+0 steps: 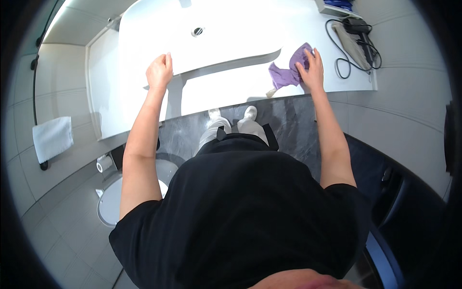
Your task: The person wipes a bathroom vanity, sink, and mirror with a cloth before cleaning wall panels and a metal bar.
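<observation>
A crumpled purple cloth (pixel 285 76) lies on the white washbasin counter (pixel 223 86), right of the basin, one part bunched up under my fingers. My right hand (pixel 312 70) has hold of that bunched part, thumb and fingers spread around it. A small beige piece (pixel 270 93) sticks out below the cloth at the counter's front edge; what it is I cannot make out. Over the front left rim of the white basin (pixel 231 39) is my left hand (pixel 160 71), its fingers curled in and nothing visible in it. Bright glare washes out much of the basin.
At the counter's right end lie a black hair dryer (pixel 364 39) with a looped cord and a pale bag (pixel 348 41). A white tray (pixel 335 10) holds blue items. Leftward are a hanging white towel (pixel 53 139), a toilet-paper roll (pixel 104 163) and a toilet (pixel 115 202).
</observation>
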Available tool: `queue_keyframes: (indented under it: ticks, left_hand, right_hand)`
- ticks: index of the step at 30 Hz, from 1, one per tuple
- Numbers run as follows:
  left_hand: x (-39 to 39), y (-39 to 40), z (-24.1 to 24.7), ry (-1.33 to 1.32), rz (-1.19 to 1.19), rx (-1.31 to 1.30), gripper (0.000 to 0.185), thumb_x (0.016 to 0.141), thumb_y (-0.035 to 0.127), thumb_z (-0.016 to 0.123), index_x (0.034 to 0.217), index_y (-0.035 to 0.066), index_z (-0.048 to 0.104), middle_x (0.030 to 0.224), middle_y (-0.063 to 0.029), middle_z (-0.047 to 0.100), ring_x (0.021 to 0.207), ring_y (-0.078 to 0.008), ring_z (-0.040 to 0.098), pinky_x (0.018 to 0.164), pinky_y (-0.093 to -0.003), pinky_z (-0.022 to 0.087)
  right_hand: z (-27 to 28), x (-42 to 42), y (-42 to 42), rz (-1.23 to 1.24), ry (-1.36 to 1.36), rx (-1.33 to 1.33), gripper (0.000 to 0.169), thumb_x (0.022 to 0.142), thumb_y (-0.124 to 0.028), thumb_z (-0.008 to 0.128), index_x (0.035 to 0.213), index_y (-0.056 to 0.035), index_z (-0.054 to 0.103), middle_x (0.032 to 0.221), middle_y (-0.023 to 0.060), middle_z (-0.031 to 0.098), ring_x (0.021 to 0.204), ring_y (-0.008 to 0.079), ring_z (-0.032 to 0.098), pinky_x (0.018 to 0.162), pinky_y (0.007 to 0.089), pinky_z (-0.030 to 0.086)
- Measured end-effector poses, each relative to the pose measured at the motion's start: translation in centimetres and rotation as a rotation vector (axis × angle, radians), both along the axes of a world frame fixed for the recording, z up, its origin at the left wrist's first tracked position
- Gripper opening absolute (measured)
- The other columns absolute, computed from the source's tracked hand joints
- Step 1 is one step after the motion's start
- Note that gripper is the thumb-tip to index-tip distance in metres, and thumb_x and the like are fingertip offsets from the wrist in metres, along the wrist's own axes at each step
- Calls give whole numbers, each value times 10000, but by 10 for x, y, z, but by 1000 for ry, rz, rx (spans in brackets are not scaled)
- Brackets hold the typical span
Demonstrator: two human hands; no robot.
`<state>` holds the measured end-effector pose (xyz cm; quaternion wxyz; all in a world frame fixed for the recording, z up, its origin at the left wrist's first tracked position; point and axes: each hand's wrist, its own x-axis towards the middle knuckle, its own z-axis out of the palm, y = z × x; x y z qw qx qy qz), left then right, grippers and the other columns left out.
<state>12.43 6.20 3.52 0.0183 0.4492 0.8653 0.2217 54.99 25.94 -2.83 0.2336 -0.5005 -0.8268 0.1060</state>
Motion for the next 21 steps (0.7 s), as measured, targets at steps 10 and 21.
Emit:
queue_keyframes:
  ticks: [10,21]
  left_hand:
    - [11,5,11,-22,7,-103,270,830,306,468,724,96,601,704,-128,612,688,-325,601,629,-400,476]
    - [12,8,12,-22,-205,-113,283,843,307,452,772,94,625,740,-130,633,705,-319,616,657,-412,486]
  right_hand:
    - [-42,-67,-88,110,-101,-55,696,783,-266,608,1331,35,304,1415,260,215,1329,388,182,1061,525,170]
    - [-38,-318,-254,849,159,-186,644,731,-252,618,1284,-6,401,1340,165,379,1281,304,308,1066,434,222]
